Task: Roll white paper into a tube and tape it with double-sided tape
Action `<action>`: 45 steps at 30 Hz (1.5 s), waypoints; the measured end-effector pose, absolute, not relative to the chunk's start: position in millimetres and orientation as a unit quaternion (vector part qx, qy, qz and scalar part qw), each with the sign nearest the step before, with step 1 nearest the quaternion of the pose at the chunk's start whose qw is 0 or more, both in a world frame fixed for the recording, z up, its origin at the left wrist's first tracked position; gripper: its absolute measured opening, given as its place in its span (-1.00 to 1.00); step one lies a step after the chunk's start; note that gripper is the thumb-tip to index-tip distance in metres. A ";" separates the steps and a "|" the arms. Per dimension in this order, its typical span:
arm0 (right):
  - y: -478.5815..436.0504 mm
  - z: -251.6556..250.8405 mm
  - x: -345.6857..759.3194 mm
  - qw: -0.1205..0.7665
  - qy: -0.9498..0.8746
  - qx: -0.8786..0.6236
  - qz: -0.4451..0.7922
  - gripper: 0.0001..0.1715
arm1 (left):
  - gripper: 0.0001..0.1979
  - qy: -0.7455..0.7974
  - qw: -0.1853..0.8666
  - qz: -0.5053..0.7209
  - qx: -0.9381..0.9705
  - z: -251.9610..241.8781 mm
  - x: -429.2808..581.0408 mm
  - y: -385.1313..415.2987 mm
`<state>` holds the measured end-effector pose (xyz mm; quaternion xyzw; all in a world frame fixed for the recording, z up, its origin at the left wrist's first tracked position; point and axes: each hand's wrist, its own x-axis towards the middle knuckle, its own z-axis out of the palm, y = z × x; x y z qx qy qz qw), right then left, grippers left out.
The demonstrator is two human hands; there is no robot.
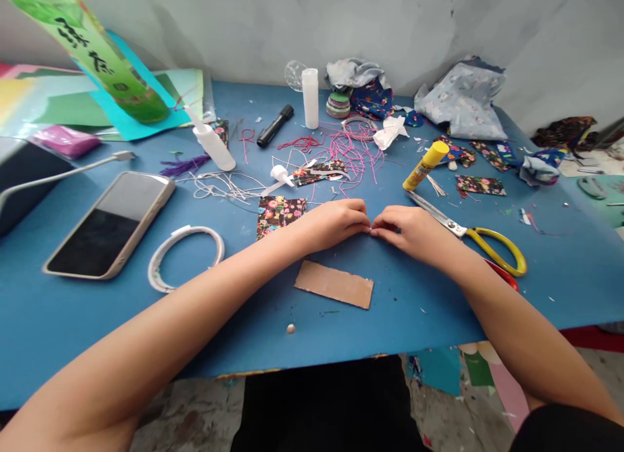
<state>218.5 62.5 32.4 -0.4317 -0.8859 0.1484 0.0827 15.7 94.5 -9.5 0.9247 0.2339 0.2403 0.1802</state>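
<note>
Brown card strip (334, 284) lies flat on the tabletop (439, 302) near your left hand (336, 223) and right hand (409, 231), both with fingers pinched together, tip to tip; it looks light and stiff, so take a long edge

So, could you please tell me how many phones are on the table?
1. The phone lies screen up on the blue table, left of the left hand and beside a white ring. The fabric piles at the back could hide another.
</note>
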 end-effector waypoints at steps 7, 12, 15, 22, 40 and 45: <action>63.6 29.4 219.4 0.044 -0.899 -0.416 0.126 -0.78 | -0.81 0.238 0.196 0.237 0.921 -7.2 16.2 93.1; 63.6 32.3 221.2 0.055 -0.896 -0.417 0.142 -0.79 | -0.79 0.252 0.178 0.223 0.925 -6.0 17.7 90.3; 62.9 35.4 221.5 0.061 -0.890 -0.426 0.149 -0.87 | -0.77 0.251 0.165 0.220 0.928 -7.5 18.0 90.3; 61.0 33.6 219.8 0.009 -0.900 -0.426 0.089 -0.78 | -0.76 0.245 0.172 0.225 0.927 -7.8 17.6 90.3; 62.0 35.3 224.2 0.028 -0.906 -0.400 0.137 -0.87 | -0.80 0.258 0.163 0.183 0.935 -3.3 17.7 86.7; 60.0 33.7 224.1 0.029 -0.915 -0.385 0.115 -0.81 | -0.83 0.256 0.182 0.195 0.929 -0.6 17.6 85.0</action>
